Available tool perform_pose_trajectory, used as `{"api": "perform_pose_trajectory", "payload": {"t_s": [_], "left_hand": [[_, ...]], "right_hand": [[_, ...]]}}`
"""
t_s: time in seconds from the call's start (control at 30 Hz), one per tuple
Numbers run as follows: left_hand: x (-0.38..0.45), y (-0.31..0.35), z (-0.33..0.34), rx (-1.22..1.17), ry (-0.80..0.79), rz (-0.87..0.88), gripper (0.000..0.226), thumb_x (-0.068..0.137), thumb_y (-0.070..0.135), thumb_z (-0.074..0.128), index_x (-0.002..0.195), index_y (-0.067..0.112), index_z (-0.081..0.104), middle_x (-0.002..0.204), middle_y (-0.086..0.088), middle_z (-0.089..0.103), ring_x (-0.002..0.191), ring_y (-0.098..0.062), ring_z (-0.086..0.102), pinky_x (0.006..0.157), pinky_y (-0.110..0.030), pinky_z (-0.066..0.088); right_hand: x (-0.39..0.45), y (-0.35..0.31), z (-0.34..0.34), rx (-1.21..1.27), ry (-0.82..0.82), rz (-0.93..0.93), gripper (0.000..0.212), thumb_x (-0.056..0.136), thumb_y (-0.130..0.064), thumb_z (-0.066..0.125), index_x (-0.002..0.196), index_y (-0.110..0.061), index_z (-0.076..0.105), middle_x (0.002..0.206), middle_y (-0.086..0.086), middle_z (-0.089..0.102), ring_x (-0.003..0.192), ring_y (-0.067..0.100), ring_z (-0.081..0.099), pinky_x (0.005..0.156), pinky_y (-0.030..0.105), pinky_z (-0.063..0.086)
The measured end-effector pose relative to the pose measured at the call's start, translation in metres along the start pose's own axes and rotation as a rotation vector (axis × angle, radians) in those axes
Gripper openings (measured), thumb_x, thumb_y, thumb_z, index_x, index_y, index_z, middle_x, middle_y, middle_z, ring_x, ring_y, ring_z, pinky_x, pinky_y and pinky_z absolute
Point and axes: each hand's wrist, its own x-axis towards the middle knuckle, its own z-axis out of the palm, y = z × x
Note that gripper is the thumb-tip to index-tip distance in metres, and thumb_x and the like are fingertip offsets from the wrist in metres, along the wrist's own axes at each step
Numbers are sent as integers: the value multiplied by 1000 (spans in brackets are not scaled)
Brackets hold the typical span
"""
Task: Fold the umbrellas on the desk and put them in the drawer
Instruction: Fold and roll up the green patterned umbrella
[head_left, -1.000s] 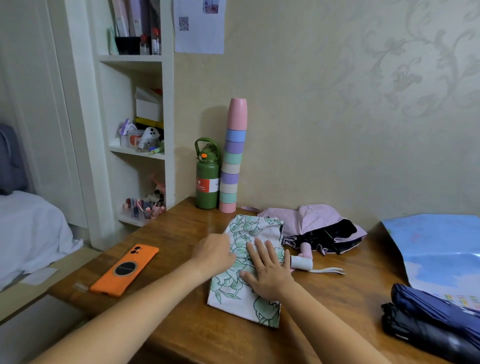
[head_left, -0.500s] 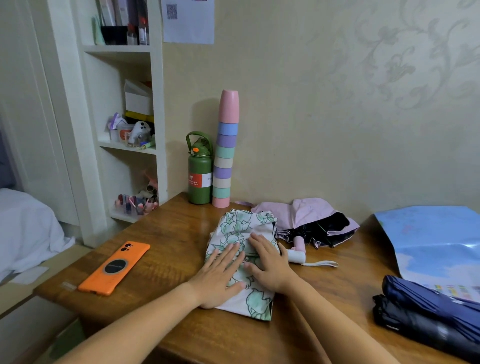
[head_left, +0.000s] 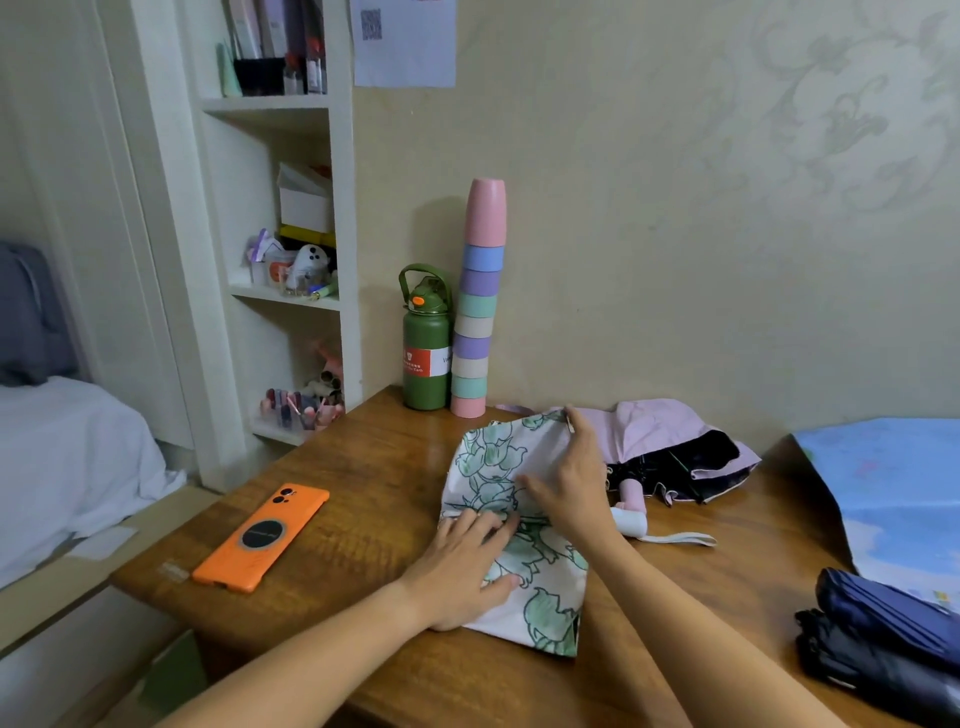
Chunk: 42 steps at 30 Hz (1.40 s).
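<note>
A white umbrella with a green flower print (head_left: 491, 462) lies flattened on the wooden desk (head_left: 363, 467). My left hand (head_left: 462, 566) presses flat on its near half, fingers straight. Over its far right part lies my right hand (head_left: 566, 483), with the fingertips stretched to the far edge of the cloth. A half-collapsed pink and black umbrella (head_left: 670, 447) with a pink and white handle sits just right of it. Two folded dark blue umbrellas (head_left: 883, 639) lie at the desk's right edge. No drawer is in view.
An orange phone (head_left: 262, 535) lies on the desk's left side. A green bottle (head_left: 426, 353) and a tall stack of coloured cups (head_left: 480, 312) stand against the wall. A light blue sheet (head_left: 898, 493) covers the right. White shelves (head_left: 285, 260) and a bed (head_left: 62, 457) are to the left.
My right hand has slid from the middle of the floral umbrella up to its far right edge. My left hand has shifted from the left edge onto the near half.
</note>
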Motion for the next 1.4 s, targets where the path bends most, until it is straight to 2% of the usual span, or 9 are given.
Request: {"api": "perform_pose_trajectory", "payload": {"t_s": [0.17,0.33,0.47,0.6,0.77,0.9,1.2,1.33,1.4], "left_hand": [[8,-5,-6,-719,96,-251,31,108,36,42,123,18,62,121,6,65,115,-11,57,102,-35,48],[21,-22,-28,-1396,197,-715,79,111,48,14,82,-1,69,82,-18,77,84,-31,74,74,-32,59],[30,-37,-37,-1632,133,-934,86,103,69,19,100,-2,67,90,-29,75,88,-42,75,78,-48,62],[29,-41,-42,-1508,35,-1025,46,103,50,48,96,7,64,86,-21,76,85,-35,73,68,-36,55],[23,-30,-54,-1371,95,-1037,40,88,-8,32,54,13,32,44,-2,36,32,-19,35,38,-20,32],[16,-40,-46,-1465,-33,-836,20,57,-6,46,69,10,42,86,-16,53,77,-32,59,70,-38,54],[10,-44,-49,-1310,-105,-865,68,83,-14,53,145,10,39,128,-17,57,119,-28,60,106,-43,53],[13,-40,-61,-996,-178,-806,83,88,-1,64,157,10,18,145,-14,46,106,-19,60,73,-25,59],[15,-37,-66,-582,-185,-678,64,87,10,69,143,10,38,138,-11,51,105,-20,60,67,-23,50]], "right_hand": [[0,-18,-19,44,-31,-47,81,77,-40,85,139,-30,34,126,-14,57,109,11,56,105,40,39],[-4,-31,-48,502,-418,60,24,79,-21,89,99,-17,76,92,-6,76,87,8,69,81,26,51],[-11,-33,-60,395,-691,-39,15,78,-14,88,89,-11,77,92,6,75,86,13,67,88,39,53],[-26,-36,-61,88,-991,-113,15,80,-9,84,95,-11,79,90,-9,73,81,2,65,80,21,51],[-38,-46,-58,-94,-1090,-161,18,85,-18,78,103,-19,79,103,-5,76,84,3,65,79,22,51],[-37,-57,-60,-219,-1164,-127,43,92,-33,57,134,-29,63,131,-4,66,108,10,59,91,29,47],[-39,-53,-50,-255,-867,-76,72,98,-27,51,162,-23,18,133,8,59,113,23,58,97,31,44],[-44,-45,-41,-252,-809,-36,89,94,-32,56,163,-29,-1,158,5,35,137,26,44,112,38,39],[-48,-43,-36,-277,-758,-55,80,92,-31,56,159,-26,13,157,5,33,141,27,39,114,41,38]]}}
